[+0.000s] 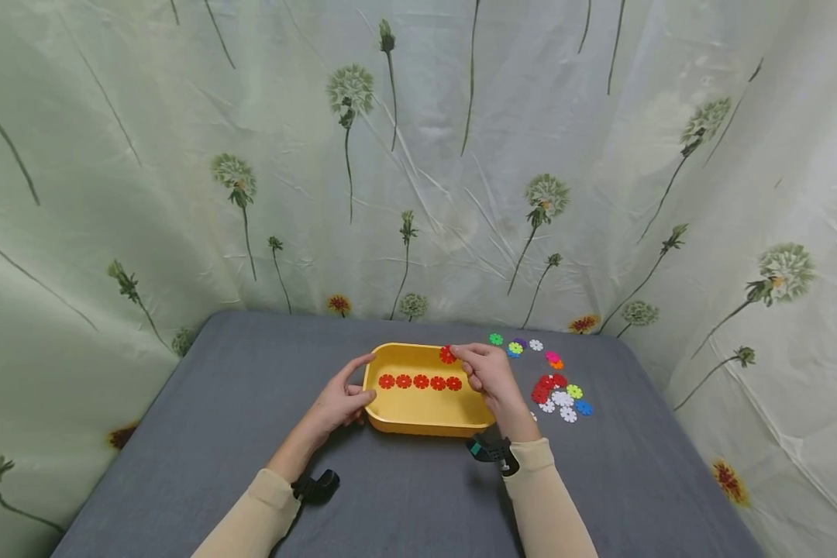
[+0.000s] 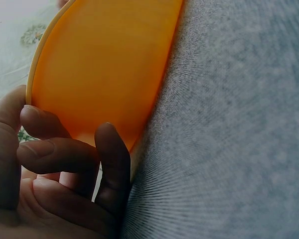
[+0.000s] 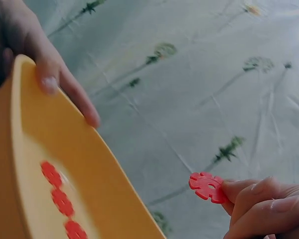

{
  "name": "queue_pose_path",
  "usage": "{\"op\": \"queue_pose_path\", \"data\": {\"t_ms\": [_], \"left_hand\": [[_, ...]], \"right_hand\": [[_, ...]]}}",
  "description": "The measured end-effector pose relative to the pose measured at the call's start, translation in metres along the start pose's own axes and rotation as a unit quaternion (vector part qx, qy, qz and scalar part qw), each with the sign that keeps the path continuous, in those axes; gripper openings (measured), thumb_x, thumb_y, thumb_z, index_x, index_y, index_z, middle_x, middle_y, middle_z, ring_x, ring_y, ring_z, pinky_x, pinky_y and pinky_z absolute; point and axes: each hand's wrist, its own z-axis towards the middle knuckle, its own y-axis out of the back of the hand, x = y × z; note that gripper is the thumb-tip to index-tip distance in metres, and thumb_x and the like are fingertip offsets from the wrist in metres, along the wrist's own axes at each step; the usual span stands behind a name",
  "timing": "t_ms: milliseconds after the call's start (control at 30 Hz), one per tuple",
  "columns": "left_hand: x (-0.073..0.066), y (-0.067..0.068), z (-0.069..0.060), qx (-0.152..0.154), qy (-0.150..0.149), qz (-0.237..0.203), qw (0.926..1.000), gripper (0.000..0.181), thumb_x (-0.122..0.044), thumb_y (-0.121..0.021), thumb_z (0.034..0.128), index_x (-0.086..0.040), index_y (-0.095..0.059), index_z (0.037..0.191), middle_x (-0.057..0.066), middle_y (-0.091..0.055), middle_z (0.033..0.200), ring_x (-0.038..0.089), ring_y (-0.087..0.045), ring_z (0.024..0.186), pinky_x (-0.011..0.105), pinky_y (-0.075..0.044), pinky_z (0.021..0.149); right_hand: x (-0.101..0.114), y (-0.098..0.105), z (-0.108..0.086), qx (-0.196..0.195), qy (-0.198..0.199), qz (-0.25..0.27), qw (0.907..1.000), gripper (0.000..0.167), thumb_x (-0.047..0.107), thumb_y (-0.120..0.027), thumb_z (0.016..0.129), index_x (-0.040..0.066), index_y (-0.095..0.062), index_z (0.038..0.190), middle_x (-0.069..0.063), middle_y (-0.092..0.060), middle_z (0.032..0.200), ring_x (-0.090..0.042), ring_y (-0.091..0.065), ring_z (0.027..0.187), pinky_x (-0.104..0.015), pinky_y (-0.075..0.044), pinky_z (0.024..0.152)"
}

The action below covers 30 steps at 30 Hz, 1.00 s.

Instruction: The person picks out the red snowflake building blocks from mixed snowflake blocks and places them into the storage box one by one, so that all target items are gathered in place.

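Note:
A yellow plastic tray (image 1: 425, 407) stands on the grey cloth in the head view. Along its floor, several red snowflake discs (image 1: 421, 382) lie in a row from left to middle. My left hand (image 1: 339, 397) grips the tray's left end, thumb at the near corner and forefinger reaching the far one; in the left wrist view other fingers (image 2: 60, 154) curl against the end wall. Over the tray's far right part, my right hand (image 1: 488, 374) pinches a notched red snowflake disc (image 1: 447, 355) between thumb and forefinger. The right wrist view shows that disc (image 3: 204, 188) raised clear of the tray.
Right of the tray lies a loose group of red, white, blue and yellow-green discs (image 1: 561, 398). Farther back are a green disc (image 1: 496, 339), a white one (image 1: 536, 345) and a few others. A flower-patterned curtain (image 1: 418, 178) hangs behind the table.

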Motion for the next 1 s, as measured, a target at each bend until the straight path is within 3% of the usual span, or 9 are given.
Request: {"op": "queue_pose_path", "data": {"t_ms": [433,767,1000], "left_hand": [[0.000,-0.002,0.001,-0.007,0.006,-0.002,1.0000,0.073,-0.016,-0.074,0.0976,-0.028,-0.040,0.161,-0.001,-0.060,0.063,0.014,-0.047,0.048,0.028,-0.043,0.049],[0.001,-0.001,0.000,-0.004,0.006,0.001,1.0000,0.074,-0.019,-0.075,0.0982,-0.028,-0.039,0.162,-0.001,-0.060,0.063,0.016,-0.050,0.049,0.027,-0.040,0.047],[0.003,0.000,0.002,-0.001,0.002,0.002,1.0000,0.074,-0.024,-0.077,0.0981,-0.029,-0.039,0.161,0.000,-0.061,0.063,0.014,-0.047,0.048,0.028,-0.038,0.047]], "right_hand": [[-0.003,-0.051,0.003,0.083,-0.026,-0.023,0.9959,0.024,0.021,-0.077,0.098,0.000,-0.078,0.108,0.004,-0.050,0.060,-0.005,-0.034,0.041,-0.018,-0.029,0.045],[-0.015,-0.073,0.008,0.095,-0.048,-0.071,0.9918,0.027,0.025,-0.079,0.096,0.001,-0.079,0.109,0.005,-0.050,0.059,-0.005,-0.037,0.044,-0.019,-0.029,0.046],[-0.021,-0.081,0.013,0.093,-0.052,-0.103,0.9889,0.024,0.023,-0.080,0.095,0.000,-0.079,0.101,0.005,-0.050,0.057,-0.006,-0.036,0.043,-0.020,-0.028,0.045]]}}
